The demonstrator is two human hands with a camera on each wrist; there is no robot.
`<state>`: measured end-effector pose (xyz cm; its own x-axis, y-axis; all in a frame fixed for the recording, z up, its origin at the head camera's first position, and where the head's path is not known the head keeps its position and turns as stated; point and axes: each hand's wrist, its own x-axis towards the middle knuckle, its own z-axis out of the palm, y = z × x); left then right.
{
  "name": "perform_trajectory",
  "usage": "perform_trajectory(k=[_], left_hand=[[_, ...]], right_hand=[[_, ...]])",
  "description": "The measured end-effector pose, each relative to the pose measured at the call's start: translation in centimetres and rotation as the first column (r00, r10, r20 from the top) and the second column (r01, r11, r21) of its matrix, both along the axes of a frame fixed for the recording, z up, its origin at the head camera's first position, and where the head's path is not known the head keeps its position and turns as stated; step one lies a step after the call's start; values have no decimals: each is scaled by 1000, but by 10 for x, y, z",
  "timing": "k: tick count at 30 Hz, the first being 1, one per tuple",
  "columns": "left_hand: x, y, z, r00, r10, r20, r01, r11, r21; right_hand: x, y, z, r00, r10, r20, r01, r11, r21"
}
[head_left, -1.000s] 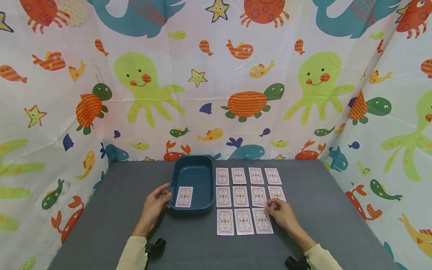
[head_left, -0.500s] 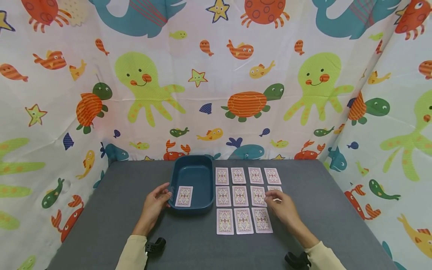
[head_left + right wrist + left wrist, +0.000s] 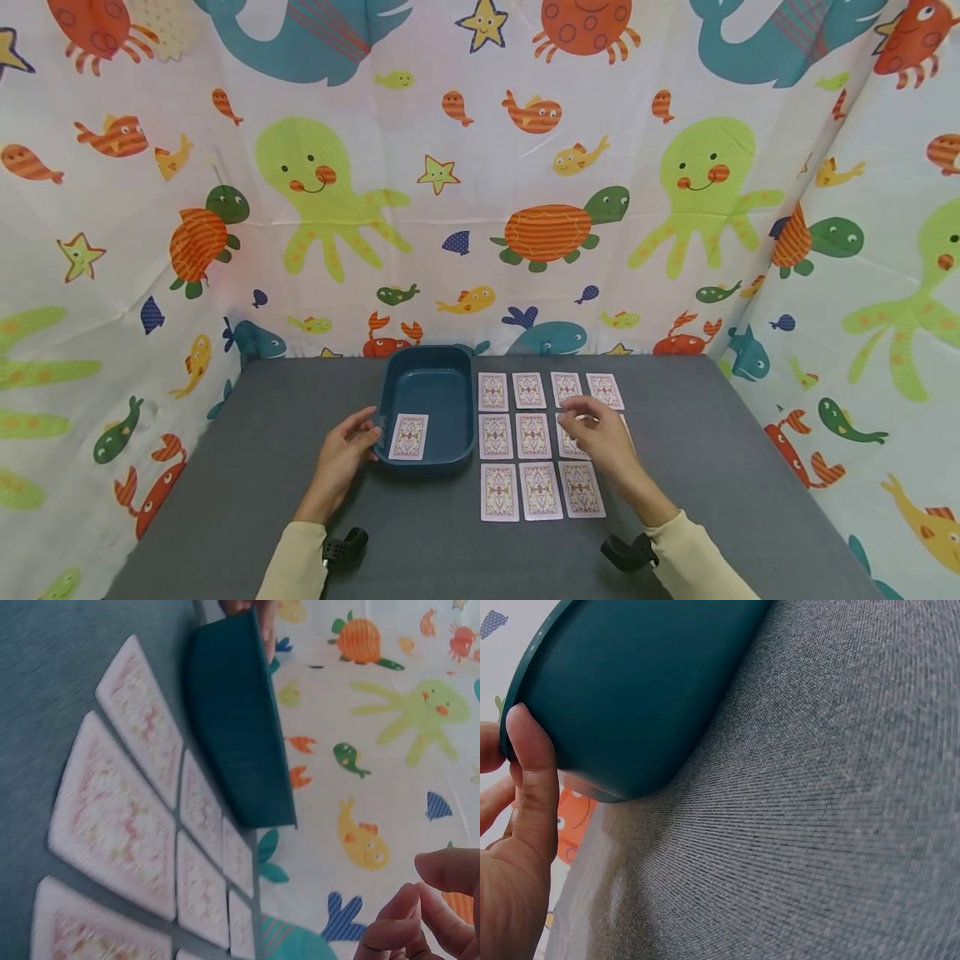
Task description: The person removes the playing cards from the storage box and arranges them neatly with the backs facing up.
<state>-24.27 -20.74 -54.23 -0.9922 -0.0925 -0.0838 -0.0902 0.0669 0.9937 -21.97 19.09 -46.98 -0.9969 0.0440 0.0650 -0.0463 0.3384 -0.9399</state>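
My left hand (image 3: 341, 458) holds the left wall of a dark blue-green tray (image 3: 452, 408). In the left wrist view the thumb presses the outer wall of the tray (image 3: 637, 682), with fingers over its rim. One patterned playing card (image 3: 408, 437) lies back up inside, near the front. My right hand (image 3: 609, 446) is above the right side of a grid of playing cards (image 3: 534, 436), covering parts of the middle row. Its fingers (image 3: 394, 934) are loosely bent, thumb apart, with nothing between them in the right wrist view.
The cards lie back up in three rows right of the tray, on a grey cloth-covered table (image 3: 457, 542). The front row holds three, the rows behind it several. A sea-animal curtain (image 3: 465, 208) rises along the table's back and sides. Black bands (image 3: 345, 546) circle both wrists.
My right hand has moved left and farther back, from the right edge of the grid to over its third column. The left hand, tray and cards have stayed where they were.
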Motion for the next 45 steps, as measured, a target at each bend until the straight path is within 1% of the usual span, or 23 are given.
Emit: perform_trajectory(k=[2, 8, 14, 17, 21, 28, 32, 38, 43, 45], left_hand=[[-1, -1, 0, 1000, -1, -7, 1, 1000, -2], [-3, -1, -2, 1000, 2, -13, -2, 1000, 6], [-2, 0, -3, 1000, 13, -2, -13, 1000, -12], [-2, -1, -3, 1000, 18, 1, -18, 1000, -19], [-2, -1, -3, 1000, 18, 3, -18, 1000, -19], [-1, 0, -4, 1000, 14, -13, -15, 1000, -21], [-1, -1, -5, 1000, 13, -16, -13, 1000, -21], [1, -1, -5, 1000, 5, -15, -5, 1000, -12], [0, 0, -4, 1000, 0, -26, -1, 1000, -14], [0, 0, -4, 1000, 5, -19, -5, 1000, -16]], right_hand=[[-4, -7, 3, 1000, 7, -15, -7, 1000, 3], [-14, -26, 13, 998, 50, -42, -52, 997, -51], [-16, -48, 21, 993, 96, -73, -102, 991, -92], [-17, -59, 23, 990, 120, -75, -128, 986, -109], [-19, -73, 23, 988, 142, -65, -149, 982, -118], [-18, -98, 16, 986, 152, -72, -158, 984, -79], [-17, -110, 13, 978, 184, -93, -193, 977, -93], [-14, -128, 15, 968, 229, -103, -240, 963, -118], [-17, -142, 13, 959, 265, -106, -275, 956, -105], [-19, -148, 13, 956, 275, -105, -284, 954, -92]])
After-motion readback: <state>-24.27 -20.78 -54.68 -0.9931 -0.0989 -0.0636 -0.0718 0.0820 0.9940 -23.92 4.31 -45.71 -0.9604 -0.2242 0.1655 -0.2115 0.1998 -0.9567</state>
